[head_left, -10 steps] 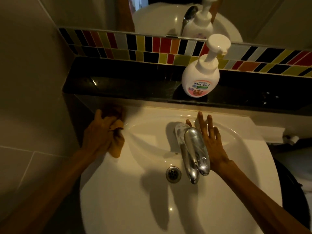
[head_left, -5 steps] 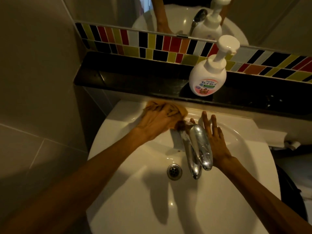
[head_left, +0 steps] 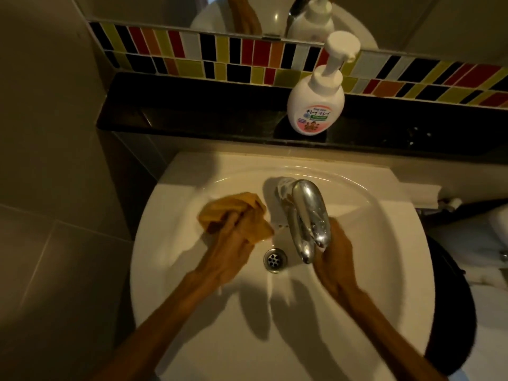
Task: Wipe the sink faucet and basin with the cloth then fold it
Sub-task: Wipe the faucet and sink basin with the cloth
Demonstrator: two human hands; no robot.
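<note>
A white round basin (head_left: 192, 312) fills the lower middle of the head view, with a metal drain (head_left: 275, 259) at its centre. A chrome faucet (head_left: 309, 213) reaches over the bowl from the back. My left hand (head_left: 233, 248) is shut on a bunched orange-brown cloth (head_left: 220, 209) and presses it against the inner left wall of the basin, just left of the faucet. My right hand (head_left: 336, 259) lies inside the bowl under and to the right of the spout; its fingers are hidden behind the faucet.
A white pump soap bottle (head_left: 316, 105) stands on the black ledge (head_left: 192, 116) behind the basin. Coloured mosaic tiles (head_left: 247, 59) and a mirror run above it. A grey tiled wall (head_left: 55, 160) closes in on the left. A dark object (head_left: 450, 312) sits to the basin's right.
My left hand carried the cloth from the back rim behind the faucet down into the bowl's left side. My right hand slid from beside the faucet base to under the spout.
</note>
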